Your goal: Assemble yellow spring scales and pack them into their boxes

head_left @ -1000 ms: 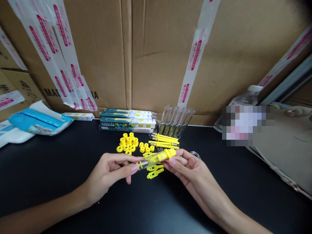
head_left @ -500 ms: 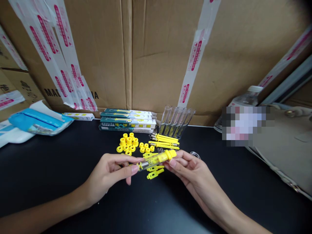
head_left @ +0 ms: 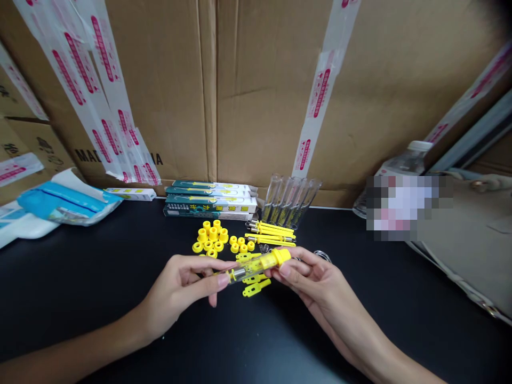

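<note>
A spring scale point(head_left: 253, 263), a clear tube with yellow parts and a metal spring inside, is held slantwise above the table between my hands. My left hand point(head_left: 176, 290) pinches its lower left end between thumb and fingers. At the other end, the thumb and fingers of my right hand point(head_left: 320, 285) close around the yellow cap point(head_left: 282, 256). Flat yellow hook-like pieces point(head_left: 256, 288) lie under the tube, partly hidden by it. Just behind are several yellow collars point(head_left: 213, 233), smaller yellow rings point(head_left: 241, 244) and yellow rods with metal springs point(head_left: 272, 230).
Clear tubes point(head_left: 290, 200) lean against a big cardboard box point(head_left: 256, 96) at the back. Printed cartons point(head_left: 210, 205) are stacked beside them. Metal rings point(head_left: 322, 256) lie behind my right hand. A blue packet point(head_left: 68, 197) is at left; a bottle point(head_left: 416, 154) and a beige bag point(head_left: 464, 240) at right.
Both hands keep their hold on the spring scale. My right fingers shift slightly at the yellow cap, and the whole view moves a little.
</note>
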`<state>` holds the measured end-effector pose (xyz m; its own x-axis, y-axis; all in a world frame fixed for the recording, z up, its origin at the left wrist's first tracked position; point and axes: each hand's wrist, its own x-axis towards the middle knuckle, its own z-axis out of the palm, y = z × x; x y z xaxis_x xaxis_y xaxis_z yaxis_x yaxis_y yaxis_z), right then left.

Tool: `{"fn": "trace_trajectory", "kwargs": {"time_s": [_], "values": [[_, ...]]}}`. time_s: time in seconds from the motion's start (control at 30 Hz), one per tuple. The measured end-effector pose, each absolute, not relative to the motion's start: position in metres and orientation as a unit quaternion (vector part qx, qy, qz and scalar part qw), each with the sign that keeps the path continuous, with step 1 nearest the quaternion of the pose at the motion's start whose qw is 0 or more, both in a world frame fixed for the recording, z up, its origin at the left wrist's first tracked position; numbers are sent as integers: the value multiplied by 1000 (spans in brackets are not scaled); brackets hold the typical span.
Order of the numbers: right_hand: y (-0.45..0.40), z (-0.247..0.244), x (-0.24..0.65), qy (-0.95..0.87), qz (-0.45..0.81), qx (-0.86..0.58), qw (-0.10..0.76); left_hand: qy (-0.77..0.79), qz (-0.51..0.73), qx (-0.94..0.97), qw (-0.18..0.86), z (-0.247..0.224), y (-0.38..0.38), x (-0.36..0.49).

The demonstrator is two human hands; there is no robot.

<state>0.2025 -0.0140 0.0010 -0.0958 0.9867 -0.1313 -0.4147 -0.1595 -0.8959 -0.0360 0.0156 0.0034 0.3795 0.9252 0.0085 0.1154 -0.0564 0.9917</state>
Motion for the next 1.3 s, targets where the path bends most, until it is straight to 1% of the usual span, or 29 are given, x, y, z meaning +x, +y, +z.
{"fn": "trace_trajectory", "kwargs": {"time_s": [0.37, 0.6, 0.73, 0.9, 1.13, 1.3], "values": [[-14, 3, 201, -343, 648, -415, 538, 436, 352, 634, 533, 8, 16, -34], [-13, 3, 202, -365, 639, -418, 533, 439, 349, 635, 530, 10, 16, -34], [-14, 2, 202, -358, 649, -402, 538, 442, 352, 634, 529, 8, 16, -34], [-15, 2, 202, -335, 635, -427, 550, 437, 346, 636, 533, 6, 16, -35], [-14, 4, 202, -371, 617, -442, 535, 439, 350, 632, 535, 6, 15, -35], [-13, 3, 200, -370, 614, -436, 544, 439, 352, 631, 534, 5, 15, -35]]}}
